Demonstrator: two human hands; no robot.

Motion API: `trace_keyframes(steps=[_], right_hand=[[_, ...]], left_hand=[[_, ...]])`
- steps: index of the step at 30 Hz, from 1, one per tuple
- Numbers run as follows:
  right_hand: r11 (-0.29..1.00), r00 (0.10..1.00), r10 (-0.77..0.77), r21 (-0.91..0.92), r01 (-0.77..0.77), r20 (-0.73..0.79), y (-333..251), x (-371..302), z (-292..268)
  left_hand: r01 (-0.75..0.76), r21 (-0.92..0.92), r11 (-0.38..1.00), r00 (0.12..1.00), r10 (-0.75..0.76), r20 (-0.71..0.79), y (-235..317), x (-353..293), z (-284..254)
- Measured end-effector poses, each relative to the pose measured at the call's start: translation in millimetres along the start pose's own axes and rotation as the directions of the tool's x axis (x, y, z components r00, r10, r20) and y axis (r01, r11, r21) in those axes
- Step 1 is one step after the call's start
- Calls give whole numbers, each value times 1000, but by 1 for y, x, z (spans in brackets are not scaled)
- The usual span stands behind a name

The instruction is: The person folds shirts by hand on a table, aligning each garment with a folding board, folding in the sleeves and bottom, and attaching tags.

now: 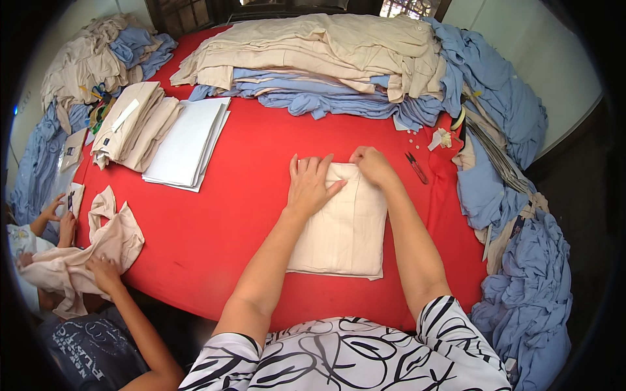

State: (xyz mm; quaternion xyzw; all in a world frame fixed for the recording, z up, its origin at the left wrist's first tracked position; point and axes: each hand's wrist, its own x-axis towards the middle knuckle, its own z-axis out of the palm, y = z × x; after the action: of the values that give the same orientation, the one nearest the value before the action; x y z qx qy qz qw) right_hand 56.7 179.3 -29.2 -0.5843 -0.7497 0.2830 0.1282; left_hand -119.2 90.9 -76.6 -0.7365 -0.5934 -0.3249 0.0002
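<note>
The person's left hand (pixel 308 186) lies spread and mostly flat on the upper left corner of a rectangular folded cream cloth garment (pixel 339 241), fingertips at its far edge. The right hand (pixel 373 167) is curled at the upper right corner, touching it; whether it pinches the cloth I cannot tell. The garment lies flat on a red cloth-covered table (pixel 225 234), its bottom edge near the table's near edge. Red surface stretches widely to its left; on the right the room is narrower, with small red-and-black thread snips (pixel 416 168) near the right hand. Farther left lies a stack of white sheets (pixel 186 146). A long heap of cream and blue garments (pixel 326 55) lines the far edge; rumpled blue garments (pixel 528 293) crowd the right edge.
</note>
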Motion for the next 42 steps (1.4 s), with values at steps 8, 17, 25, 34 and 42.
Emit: trace_keyframes(steps=[8,17,25,34,42], right_hand=[[971,914,-231,132,197,334,-9,-2,-14],[999,978,8,-32,-15,-207,38,-97,-18],[981,971,65,-166,-105,-229,35,-250,58],[819,945,320,520,-242,-64,3,-262,42],[857,982,-176,480,188,-70,-2,-253,10]], left_hand=[[-77,69,995,986,86,-141,-4,-5,6],[167,-321,932,970,-214,-118,-28,-19,-18],[529,-48,847,737,-430,521,29,-133,-111],[574,-159,803,767,-459,450,39,-163,-114],[338,-322,884,893,-193,407,20,-187,-117]])
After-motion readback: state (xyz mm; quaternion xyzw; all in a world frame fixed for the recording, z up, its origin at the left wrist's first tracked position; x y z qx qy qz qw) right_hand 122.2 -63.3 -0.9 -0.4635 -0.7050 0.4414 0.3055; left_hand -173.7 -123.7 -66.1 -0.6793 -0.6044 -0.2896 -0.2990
